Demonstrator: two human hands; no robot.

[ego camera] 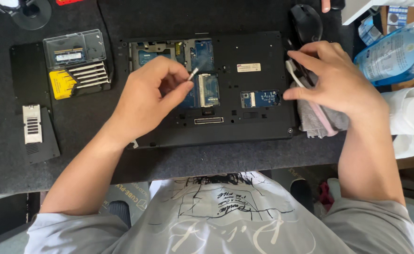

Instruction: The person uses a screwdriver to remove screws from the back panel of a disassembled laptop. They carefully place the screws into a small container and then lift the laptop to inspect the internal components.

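A clear plastic clamshell case point(75, 48) with a yellow card insert point(62, 84) lies at the upper left, on the dark mat. A small white rectangular label point(248, 67) sits on the black laptop underside. A white barcoded sticker point(32, 123) covers a loose panel at left. Small blue-and-white cartons point(369, 29) stand at the upper right, beside a blue-tinted plastic pouch point(395, 51).

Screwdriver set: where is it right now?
In the head view the screwdriver set lies at upper left on the dark mat, just left of the opened laptop, beyond the left hand.
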